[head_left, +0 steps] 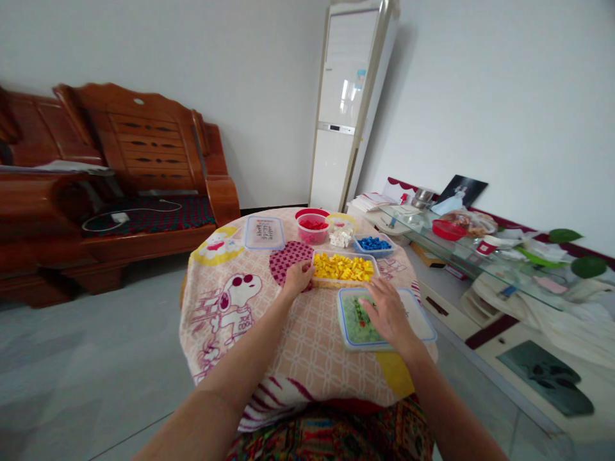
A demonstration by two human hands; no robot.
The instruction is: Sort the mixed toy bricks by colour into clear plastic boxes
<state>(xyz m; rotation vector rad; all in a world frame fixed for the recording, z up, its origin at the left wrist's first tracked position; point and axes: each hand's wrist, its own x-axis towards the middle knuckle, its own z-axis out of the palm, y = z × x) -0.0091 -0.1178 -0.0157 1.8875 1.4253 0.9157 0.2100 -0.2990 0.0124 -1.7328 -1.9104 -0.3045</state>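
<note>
My left hand (298, 278) is at the left end of a clear plastic box (331, 283), its fingers curled against the box wall. Small yellow bricks (343, 266) fill this box. My right hand (388, 312) reaches over a lidded box (353, 344) with green pieces inside. Its fingers are stretched out and spread, their tips by the front right corner of the yellow bricks' box. Behind are a round tub (312, 235) of red pieces, a heap of white pieces (341, 235) and a clear box of blue pieces (375, 244).
A patterned cloth (269, 320) covers the round table. A clear lid (264, 233) lies at the back left. To the right stands a glass-topped cabinet (504, 275) with clutter; a wooden bench (139, 153) is at the left. A tall white air conditioner (343, 109) stands behind.
</note>
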